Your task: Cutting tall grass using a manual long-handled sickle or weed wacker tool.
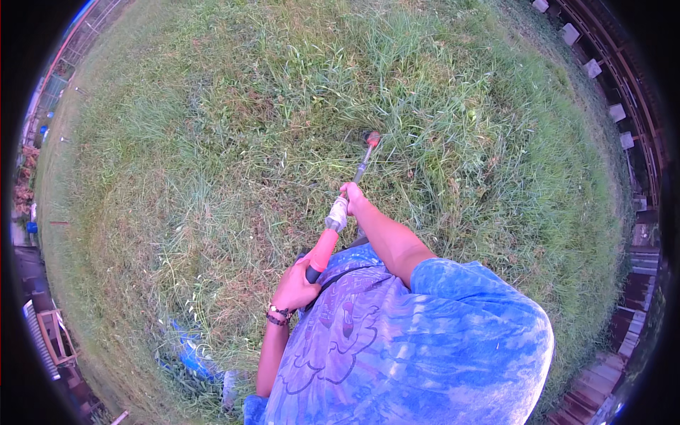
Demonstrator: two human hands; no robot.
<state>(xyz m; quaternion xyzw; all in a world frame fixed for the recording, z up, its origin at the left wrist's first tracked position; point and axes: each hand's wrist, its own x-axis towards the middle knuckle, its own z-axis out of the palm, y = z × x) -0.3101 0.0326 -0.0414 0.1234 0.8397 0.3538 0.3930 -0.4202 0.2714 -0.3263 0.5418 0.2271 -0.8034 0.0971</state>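
Observation:
A red-and-black cordless grass trimmer [323,249] runs forward from my waist, angled down to the grass. My left hand [295,287], with dark bead bracelets at its wrist, is wrapped around the rear handle. Farther along, my right hand [354,197] grips the shaft just ahead of a white wrapped section [338,211]. A coiled spring-like piece surrounds the lower shaft [365,158]. At the far end, the red trimmer head [373,139] sits low among the grass blades, which partly hide its underside.
Tall, tangled grass [425,95] surrounds the trimmer head, with flattened dry stems at left. A blue sheet-like thing [194,355] lies partly buried in grass at lower left. Pale blocks [593,68] line a brown structure along the right rim. A wooden frame [56,337] stands at far left.

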